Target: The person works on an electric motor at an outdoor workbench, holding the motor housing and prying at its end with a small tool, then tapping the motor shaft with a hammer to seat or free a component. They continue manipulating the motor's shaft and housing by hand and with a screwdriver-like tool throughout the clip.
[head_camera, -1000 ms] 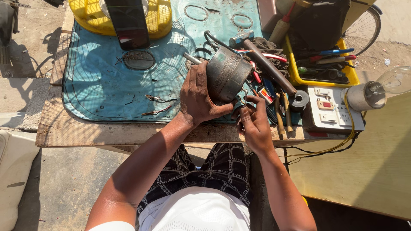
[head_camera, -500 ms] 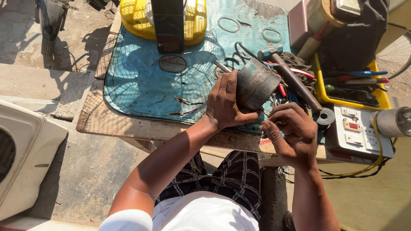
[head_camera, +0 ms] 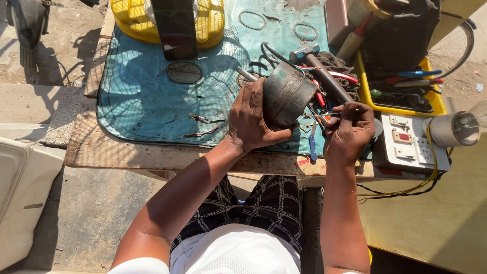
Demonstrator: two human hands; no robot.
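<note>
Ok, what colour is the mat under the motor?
Teal blue, with dark scuffs and stains; the mat shows best in the head view, beneath the grey motor.

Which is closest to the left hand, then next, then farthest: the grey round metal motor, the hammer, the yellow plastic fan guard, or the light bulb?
1. Grey round metal motor: held in the left hand.
2. Hammer: just behind the motor, to the right.
3. Yellow plastic fan guard: far table edge, left.
4. Light bulb: far right.
</note>
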